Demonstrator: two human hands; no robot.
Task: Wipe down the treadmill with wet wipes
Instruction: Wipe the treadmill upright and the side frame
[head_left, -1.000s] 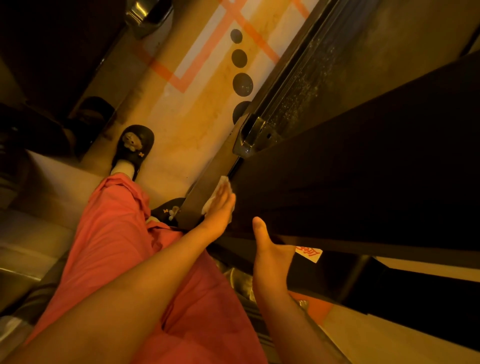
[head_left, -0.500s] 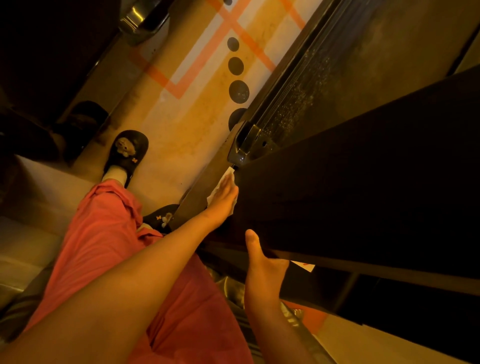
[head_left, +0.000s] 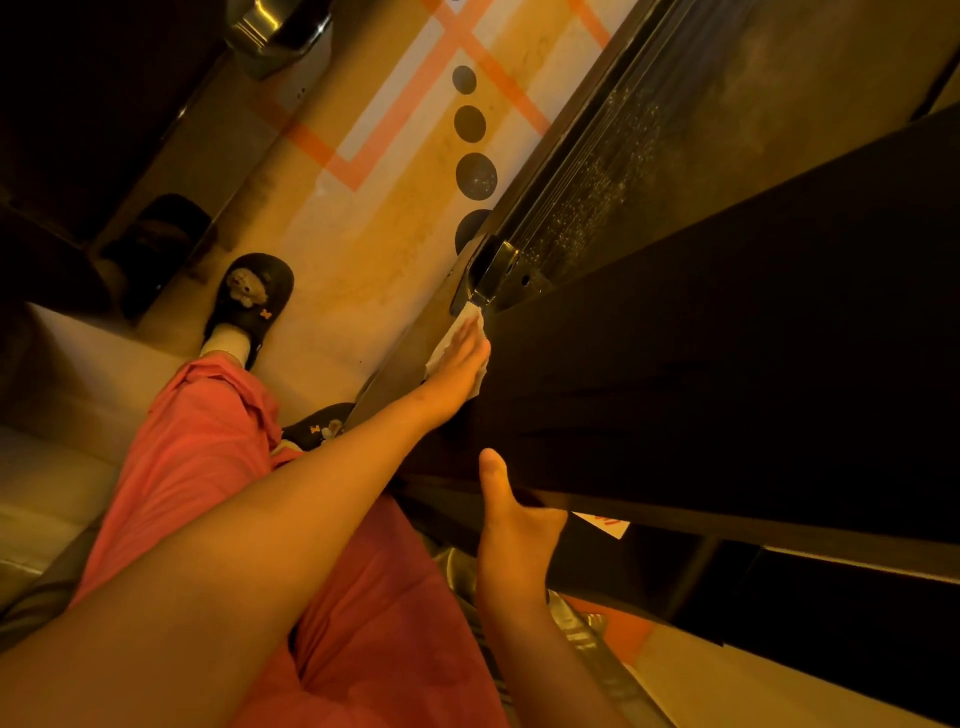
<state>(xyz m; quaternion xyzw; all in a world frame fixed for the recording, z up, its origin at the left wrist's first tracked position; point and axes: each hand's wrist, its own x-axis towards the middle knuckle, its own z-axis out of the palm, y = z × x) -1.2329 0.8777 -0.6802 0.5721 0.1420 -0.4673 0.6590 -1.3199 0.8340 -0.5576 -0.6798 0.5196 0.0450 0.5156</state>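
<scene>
White wet wipe (head_left: 451, 342) lies flat against the outer edge of the treadmill (head_left: 597, 182), just below a metal bracket (head_left: 496, 270) at the corner of its side rail. Left hand (head_left: 460, 366) rests on top of the wipe with fingers straight and together, pressing it to the surface. The wipe shows beyond the fingertips and along the hand's outer side.

Right hand (head_left: 514, 535) is set on the near edge of a dark panel (head_left: 727, 364), thumb raised along its face. Its fingers pass out of sight under the edge, so the grip cannot be told. A white label (head_left: 602, 522) with red print sits just beside this hand. The side rail carries pale specks.
</scene>
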